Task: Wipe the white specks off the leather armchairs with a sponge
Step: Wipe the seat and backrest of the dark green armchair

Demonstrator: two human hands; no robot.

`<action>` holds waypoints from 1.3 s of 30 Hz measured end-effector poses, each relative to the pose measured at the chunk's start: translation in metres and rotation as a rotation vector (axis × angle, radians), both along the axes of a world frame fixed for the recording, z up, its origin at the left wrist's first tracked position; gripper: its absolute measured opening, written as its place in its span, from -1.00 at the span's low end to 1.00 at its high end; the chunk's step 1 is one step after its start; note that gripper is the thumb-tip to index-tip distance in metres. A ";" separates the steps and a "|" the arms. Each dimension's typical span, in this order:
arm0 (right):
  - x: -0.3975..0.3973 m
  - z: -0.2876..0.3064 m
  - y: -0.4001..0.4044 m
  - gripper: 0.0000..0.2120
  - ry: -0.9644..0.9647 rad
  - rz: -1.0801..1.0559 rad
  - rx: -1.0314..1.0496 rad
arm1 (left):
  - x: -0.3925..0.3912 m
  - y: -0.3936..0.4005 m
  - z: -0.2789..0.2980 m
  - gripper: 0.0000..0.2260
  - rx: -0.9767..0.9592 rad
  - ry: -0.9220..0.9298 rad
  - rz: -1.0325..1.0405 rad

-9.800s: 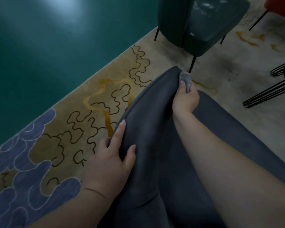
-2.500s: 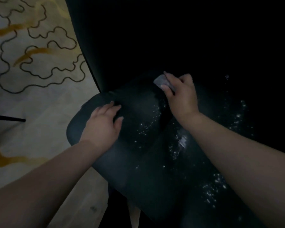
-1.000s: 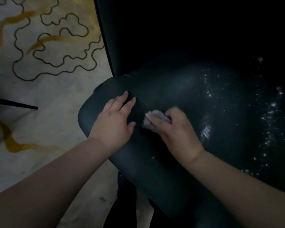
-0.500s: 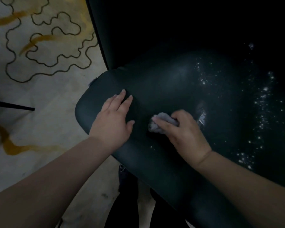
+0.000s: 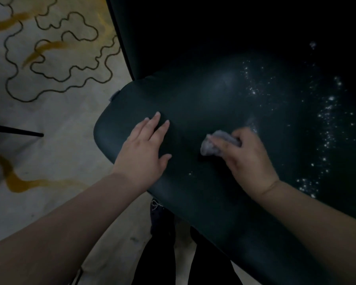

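Both hands on armchair (image 5: 203,103) seat's left edge, right hand (image 5: 249,159) gripping sponge (image 5: 212,145).

We see left hand (image 5: 144,149) flat on seat (image 5: 193,103), near its left edge. Right hand (image 5: 247,159) just right of it, on seat, sponge (image 5: 212,145) under fingers. Specks (image 5: 327,112) right of both hands. Backrest (image 5: 193,27) behind seat. Rug (image 5: 49,79) left of chair, rod (image 5: 14,130) above it.
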State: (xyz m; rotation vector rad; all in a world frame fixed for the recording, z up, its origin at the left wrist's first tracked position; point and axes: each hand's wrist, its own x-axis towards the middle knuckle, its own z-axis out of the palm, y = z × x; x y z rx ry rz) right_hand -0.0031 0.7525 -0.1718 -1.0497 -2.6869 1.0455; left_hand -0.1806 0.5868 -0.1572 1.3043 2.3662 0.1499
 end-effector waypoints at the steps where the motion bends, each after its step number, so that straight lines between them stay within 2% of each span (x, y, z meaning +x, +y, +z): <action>1: -0.004 0.000 0.004 -0.71 0.022 0.017 0.065 | 0.001 0.000 0.000 -0.30 0.003 0.000 0.005; 2: -0.012 -0.002 0.004 -0.66 0.077 -0.005 0.069 | 0.003 0.000 0.000 -0.29 0.006 -0.003 0.013; 4: -0.027 -0.001 -0.010 -0.52 0.172 -0.135 -0.132 | 0.005 0.001 -0.001 -0.28 0.007 -0.015 0.031; 6: -0.032 -0.005 -0.035 -0.65 0.199 -0.191 -0.349 | 0.007 0.001 0.000 -0.26 0.006 -0.023 0.030; 7: -0.029 -0.007 -0.045 -0.64 0.154 -0.161 -0.371 | 0.007 0.001 0.000 -0.25 0.007 -0.028 0.026; 9: -0.012 -0.011 -0.049 -0.59 0.060 -0.020 -0.225 | 0.009 -0.001 0.001 -0.24 0.000 -0.037 0.016; 12: 0.003 -0.008 -0.023 -0.58 0.025 -0.007 -0.080 | 0.011 -0.005 0.002 -0.24 -0.016 -0.041 -0.004; 14: -0.004 -0.004 -0.009 -0.70 0.034 -0.042 -0.045 | 0.013 -0.005 0.002 -0.26 -0.010 -0.035 0.004; 18: -0.025 -0.005 -0.028 -0.68 0.164 -0.113 -0.121 | 0.020 -0.001 0.002 -0.32 0.034 -0.058 0.080; 22: 0.005 -0.007 -0.043 -0.78 0.055 0.217 0.029 | 0.021 0.001 0.001 -0.35 0.045 -0.057 0.106; 23: 0.012 -0.008 -0.035 -0.71 0.029 0.204 0.035 | 0.020 0.001 0.001 -0.35 0.041 -0.051 0.103; 25: 0.014 -0.005 -0.014 -0.59 0.007 0.167 0.215 | 0.019 0.001 0.001 -0.37 0.033 -0.045 0.091; 27: 0.011 -0.009 0.002 -0.71 0.032 0.090 0.249 | 0.018 0.002 0.001 -0.39 0.036 -0.044 0.089; 30: 0.006 -0.009 -0.006 -0.73 0.042 0.095 0.223 | 0.018 0.010 0.001 -0.40 0.049 -0.052 0.106; 31: 0.009 -0.014 -0.010 -0.76 0.041 0.134 0.310 | 0.019 0.013 0.001 -0.39 0.051 -0.055 0.107; 35: 0.035 -0.019 0.003 -0.55 -0.051 0.129 0.317 | 0.021 0.028 0.003 -0.39 0.054 -0.041 0.064; 36: 0.042 -0.017 0.017 -0.57 -0.051 0.108 0.390 | 0.022 0.032 0.003 -0.39 0.053 -0.041 0.050; 38: 0.049 -0.015 0.051 -0.85 -0.045 0.000 0.482 | 0.022 0.040 0.004 -0.39 0.056 -0.046 0.035; 39: 0.048 -0.014 0.062 -0.86 -0.015 -0.114 0.402 | 0.023 0.043 0.004 -0.39 0.056 -0.048 0.035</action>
